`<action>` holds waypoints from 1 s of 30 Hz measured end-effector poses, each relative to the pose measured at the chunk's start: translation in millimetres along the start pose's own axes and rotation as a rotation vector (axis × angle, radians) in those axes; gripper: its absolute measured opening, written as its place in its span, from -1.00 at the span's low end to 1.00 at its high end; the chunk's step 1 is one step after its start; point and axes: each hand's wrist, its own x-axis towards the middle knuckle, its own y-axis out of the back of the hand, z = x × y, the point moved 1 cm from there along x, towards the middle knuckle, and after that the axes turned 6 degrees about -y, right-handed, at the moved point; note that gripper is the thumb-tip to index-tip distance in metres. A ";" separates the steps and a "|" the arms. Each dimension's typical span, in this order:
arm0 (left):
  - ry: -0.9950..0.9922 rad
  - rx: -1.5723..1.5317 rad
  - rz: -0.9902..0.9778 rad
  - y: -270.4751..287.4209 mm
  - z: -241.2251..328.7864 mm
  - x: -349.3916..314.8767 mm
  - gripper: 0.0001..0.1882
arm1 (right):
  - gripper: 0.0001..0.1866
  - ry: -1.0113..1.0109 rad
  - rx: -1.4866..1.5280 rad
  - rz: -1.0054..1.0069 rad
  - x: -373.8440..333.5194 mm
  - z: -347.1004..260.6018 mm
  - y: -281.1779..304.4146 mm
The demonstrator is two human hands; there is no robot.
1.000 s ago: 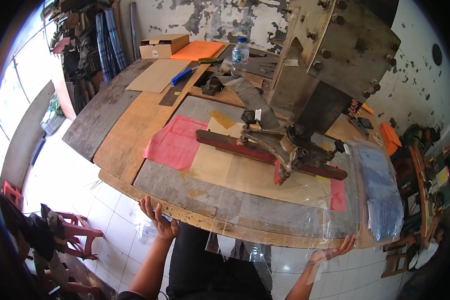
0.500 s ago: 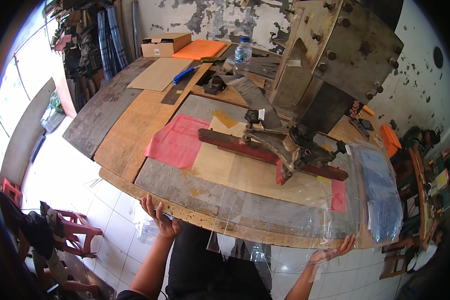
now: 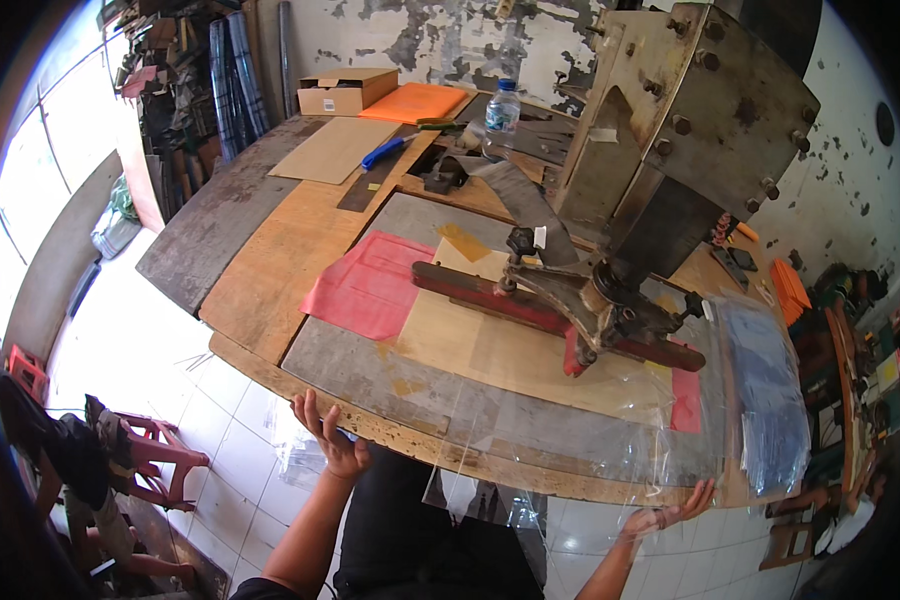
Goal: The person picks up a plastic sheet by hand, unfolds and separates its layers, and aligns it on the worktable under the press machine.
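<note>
My left hand (image 3: 332,438) is at the worktable's front edge (image 3: 400,442), its fingers stretched upward and holding nothing. Farther right, my right hand (image 3: 672,510) is by the same edge, fingers extended, with see-through film around it. A clear plastic sheet (image 3: 540,445) lies over the front of the grey work plate (image 3: 370,375) and hangs down past the edge between my hands. Above the plate, the long dark-and-red bar (image 3: 490,298) of a heavy metal press (image 3: 705,120) spans a tan sheet (image 3: 450,330). A pink sheet (image 3: 365,287) shows at its left.
A stack of clear bluish plastic sheets (image 3: 765,390) lies at the right. Toward the back are a water bottle (image 3: 502,110), a cardboard box (image 3: 348,90), an orange packet (image 3: 413,102) and a blue-handled cutter (image 3: 382,153). Red stools (image 3: 160,460) stand on the floor at left.
The view has shifted slightly, so the whole scene sits a little farther right and lower. Both hands keep their places at the table edge.
</note>
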 end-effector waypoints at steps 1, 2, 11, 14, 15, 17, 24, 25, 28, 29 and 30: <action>0.010 -0.015 0.016 -0.5 -0.9 -0.8 -0.32 | -0.15 0.000 0.002 0.000 0.5 0.1 -0.4; 0.010 -0.013 0.017 -0.7 -1.5 -1.6 -0.32 | -0.15 0.019 0.005 0.006 0.9 1.1 -0.7; 0.001 -0.018 0.022 -2.9 1.4 0.0 -0.33 | -0.18 -0.069 0.065 0.014 -10.1 27.8 -4.4; 0.010 -0.005 0.031 -4.0 -3.0 -5.6 -0.31 | -0.14 -0.070 0.028 0.013 -7.6 17.6 -5.0; 0.011 -0.022 0.044 -0.9 -4.4 -6.3 -0.31 | -0.10 -0.077 0.002 0.007 -7.7 13.0 -6.9; 0.016 -0.011 0.055 2.5 -7.0 -9.6 -0.31 | -0.11 -0.038 0.022 0.012 -5.7 13.4 -7.7; -0.018 -0.101 0.091 -11.6 -1.1 -8.1 -0.33 | -0.12 0.020 0.051 0.090 -2.7 29.5 -8.4; -0.012 -0.098 0.077 -10.7 -1.1 -8.9 -0.33 | -0.12 0.014 0.035 0.121 -0.7 20.9 -6.1; -0.004 -0.084 0.071 -7.9 -4.5 -12.8 -0.32 | -0.23 0.179 0.053 0.142 8.1 6.4 -6.7; -0.014 -0.083 0.076 -8.3 -5.9 -14.4 -0.31 | -0.24 0.176 0.022 0.154 7.3 -0.9 -10.0; -0.024 -0.088 0.080 -9.5 -6.7 -15.4 -0.31 | -0.25 0.172 -0.011 0.163 7.0 -8.0 -9.4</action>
